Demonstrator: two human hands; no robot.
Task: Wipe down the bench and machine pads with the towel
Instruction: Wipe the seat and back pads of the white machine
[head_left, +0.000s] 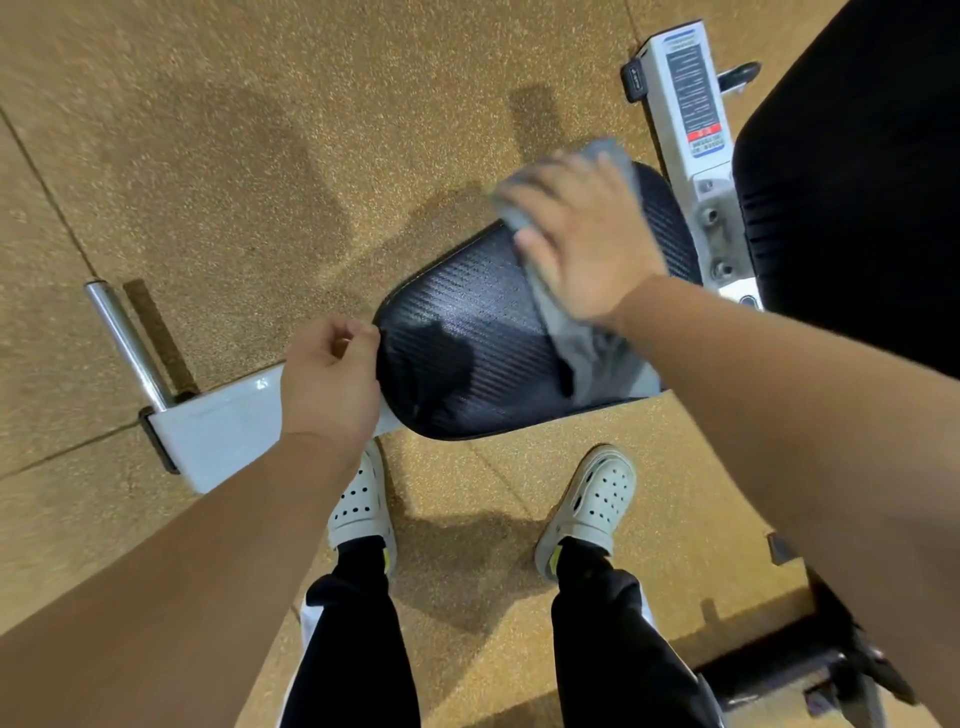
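**Towel pressed flat on the seat pad**

We look straight down at a speckled tan floor (218, 156), which fills most of the view and is crossed by thin dark seams. At the far right a big black pad (857, 197) rises out of the picture. Beside it, to its left, runs a white frame (685, 104) with a printed label and bolts lower down.

In the middle lies the seat pad (467, 353), black with a woven, ribbed sheen, wider at the near left end and narrowing toward the frame at the far right. Under its left end a white beam (223, 426) runs out to the left, ending in a black cap, and a chrome peg (127, 343) stands off it toward the far side.

Our two bare forearms reach in from the near corners. Below the seat we see black trousers (358, 649) and two white perforated clogs (592, 499) planted on the floor.

The grey towel (582, 343) lies on the right half of the seat, draped from its far edge to its near edge. Our right hand (582, 239) is spread open, palm down on the towel, fingers flat and pressing it to the pad; it is slightly blurred. Our left hand (332, 379) is loosely curled, fingers bent inward, resting at the seat's left edge over the beam; it has nothing in it that we can see.
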